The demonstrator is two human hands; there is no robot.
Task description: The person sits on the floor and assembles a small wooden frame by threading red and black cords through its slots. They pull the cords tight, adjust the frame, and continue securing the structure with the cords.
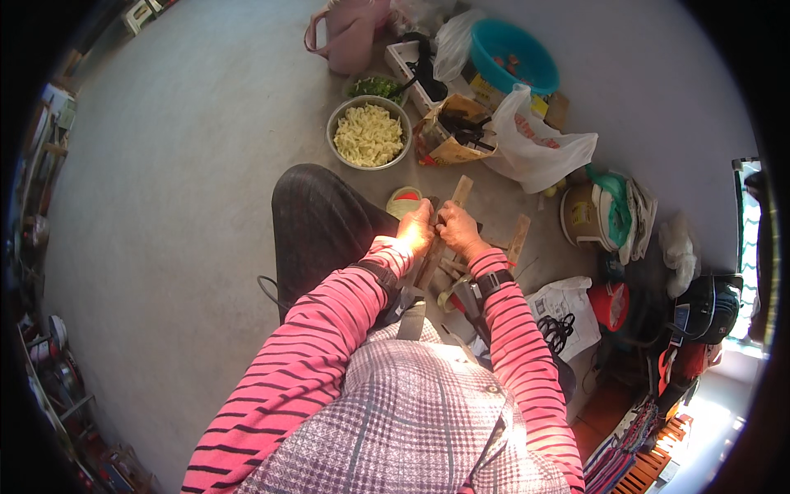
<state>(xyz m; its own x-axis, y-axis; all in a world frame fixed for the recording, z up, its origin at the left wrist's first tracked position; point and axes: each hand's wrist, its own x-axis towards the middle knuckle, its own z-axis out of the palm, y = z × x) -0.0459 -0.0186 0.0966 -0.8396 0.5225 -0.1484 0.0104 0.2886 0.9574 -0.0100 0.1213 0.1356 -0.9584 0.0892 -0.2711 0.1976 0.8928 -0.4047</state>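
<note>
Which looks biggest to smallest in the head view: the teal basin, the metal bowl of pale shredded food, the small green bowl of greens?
1. Teal basin, though a plastic bag hides part of it.
2. Metal bowl of pale shredded food; close to the basin in apparent size, so that ranking is unsure.
3. Green bowl of chopped greens, clearly smallest.

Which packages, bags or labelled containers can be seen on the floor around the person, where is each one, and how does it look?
White plastic bag: right of the metal bowl, crumpled, red marks on it.
Brown paper bag: between bowl and white bag, torn open, dark things inside.
Clear plastic bag: against the teal basin, at the top.
Printed white bag: by the right forearm, flat, black print.
Tan tub: far right, round, labelled.
</note>
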